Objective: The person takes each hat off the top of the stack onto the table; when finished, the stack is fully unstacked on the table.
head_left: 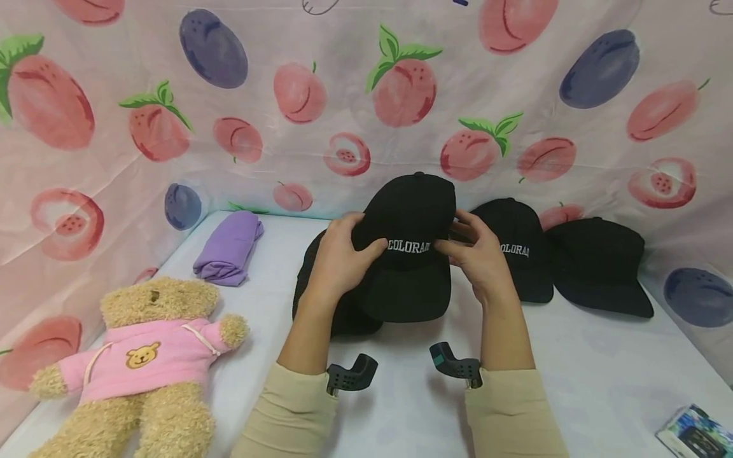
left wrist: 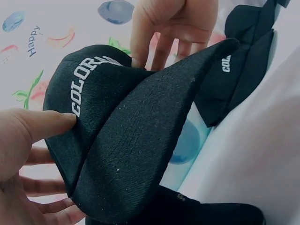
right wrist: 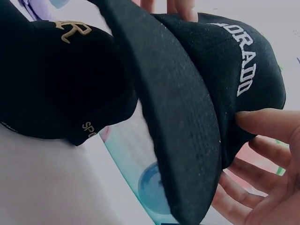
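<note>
Both hands hold up a black baseball cap (head_left: 409, 289) with white "COLORADO" lettering across its front, its brim toward me. My left hand (head_left: 339, 257) pinches one side, thumb on the front by the first letter and fingers behind the edge. On the opposite side my right hand (head_left: 483, 257) pinches it likewise, its thumb (right wrist: 262, 123) just below the last letters. Partly hidden behind the left hand and the held cap is another black cap (head_left: 309, 280); the right wrist view shows gold lettering on that cap (right wrist: 42, 89).
To the right, a black "COLORADO" cap (head_left: 529, 277) and another black cap (head_left: 598, 264) lie side by side on the white table (head_left: 595, 375). On the left are a folded purple cloth (head_left: 229, 248) and a teddy bear (head_left: 149, 356) in pink. A small colourful box (head_left: 695, 436) lies front right.
</note>
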Available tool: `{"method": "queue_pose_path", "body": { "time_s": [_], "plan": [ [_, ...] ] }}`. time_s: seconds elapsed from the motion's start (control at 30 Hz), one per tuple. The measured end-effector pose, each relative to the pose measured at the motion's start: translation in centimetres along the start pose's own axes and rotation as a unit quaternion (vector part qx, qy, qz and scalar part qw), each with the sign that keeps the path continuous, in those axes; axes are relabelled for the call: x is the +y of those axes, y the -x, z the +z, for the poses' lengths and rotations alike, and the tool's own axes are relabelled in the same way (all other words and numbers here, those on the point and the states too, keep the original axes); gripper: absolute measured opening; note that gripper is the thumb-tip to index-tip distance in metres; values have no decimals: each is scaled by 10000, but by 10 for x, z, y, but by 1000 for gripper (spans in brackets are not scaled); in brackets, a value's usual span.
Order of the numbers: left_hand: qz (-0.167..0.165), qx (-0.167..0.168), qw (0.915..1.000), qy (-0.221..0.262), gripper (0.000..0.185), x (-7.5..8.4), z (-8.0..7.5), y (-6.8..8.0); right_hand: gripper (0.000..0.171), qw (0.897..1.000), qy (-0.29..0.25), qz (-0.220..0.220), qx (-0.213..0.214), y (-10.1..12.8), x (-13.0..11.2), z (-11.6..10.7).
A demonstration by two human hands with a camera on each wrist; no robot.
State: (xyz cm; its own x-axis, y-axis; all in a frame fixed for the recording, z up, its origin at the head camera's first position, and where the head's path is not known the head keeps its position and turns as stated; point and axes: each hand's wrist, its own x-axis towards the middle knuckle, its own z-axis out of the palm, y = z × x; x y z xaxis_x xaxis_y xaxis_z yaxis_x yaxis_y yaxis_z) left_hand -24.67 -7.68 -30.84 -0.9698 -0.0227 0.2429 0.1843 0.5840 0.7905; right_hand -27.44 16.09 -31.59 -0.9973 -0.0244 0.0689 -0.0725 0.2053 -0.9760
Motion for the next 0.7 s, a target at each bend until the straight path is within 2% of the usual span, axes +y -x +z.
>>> {"method": "queue_pose_path", "body": {
  "time_s": [0.1,0.23,0.43,0.7],
  "plan": [
    [89,20,9999,42,65,1,3,-1,77,10000,-27,-15,49,-1,1,-1],
    [49,13,9999,113,65,2,9,-2,77,9999,16,9,135,0,1,-5],
    [-126,-170,9994,261,65,2,21,-6,77,9993,183,58,330,2,3,-12],
    [-102,-366,9981,492,66,3,32,-11,77,9981,392,26,482,0,7,-21]
  ]
}}
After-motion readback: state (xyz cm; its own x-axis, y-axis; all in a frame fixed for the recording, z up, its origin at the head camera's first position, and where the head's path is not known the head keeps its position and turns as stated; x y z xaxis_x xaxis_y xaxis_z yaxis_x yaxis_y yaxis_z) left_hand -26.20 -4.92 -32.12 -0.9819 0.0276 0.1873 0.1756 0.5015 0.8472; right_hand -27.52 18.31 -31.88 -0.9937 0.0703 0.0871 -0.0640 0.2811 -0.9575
